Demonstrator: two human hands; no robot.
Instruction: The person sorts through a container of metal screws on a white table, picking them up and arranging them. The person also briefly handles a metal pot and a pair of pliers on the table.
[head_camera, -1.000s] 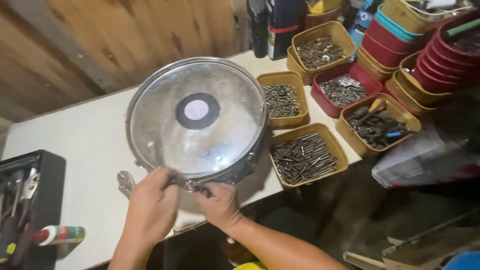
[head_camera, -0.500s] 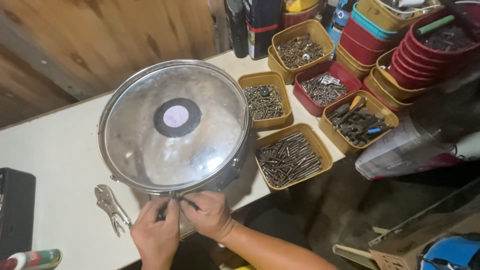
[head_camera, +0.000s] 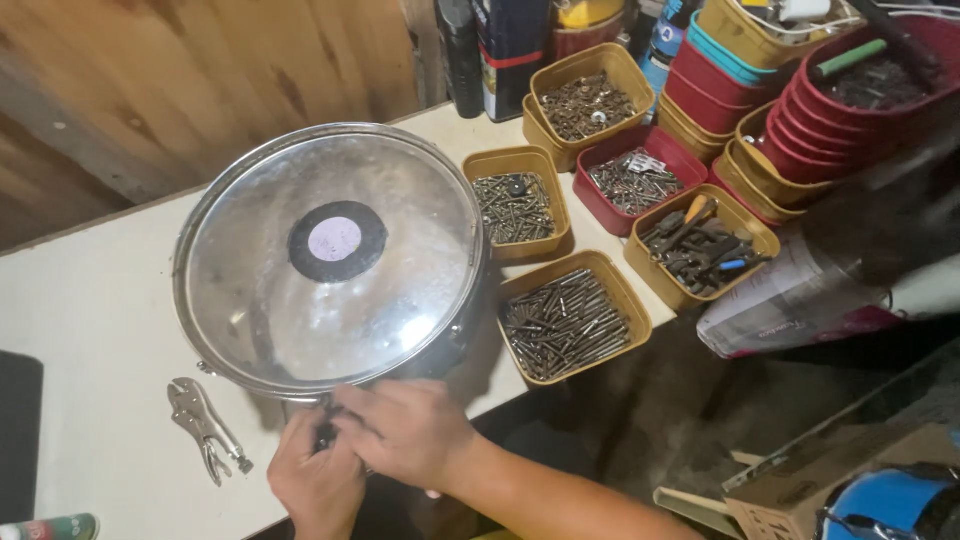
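A snare drum (head_camera: 330, 260) with a clear head and a black round patch in its middle lies flat on the pale table (head_camera: 90, 310). Both hands are at the drum's near rim. My left hand (head_camera: 312, 478) is closed around a small dark part at the rim, mostly hidden. My right hand (head_camera: 405, 432) lies over it, fingers curled on the same spot of the metal hoop. What sits between the fingers cannot be made out.
Locking pliers (head_camera: 207, 425) lie on the table left of my hands. Yellow and red trays of screws and bolts (head_camera: 565, 322) stand right of the drum. Stacked tubs (head_camera: 850, 110) fill the far right. A wooden wall runs behind.
The view has shifted, so the drum sits more to the left. Both hands stay at the near rim, drawn closer together, the right one now over the left.
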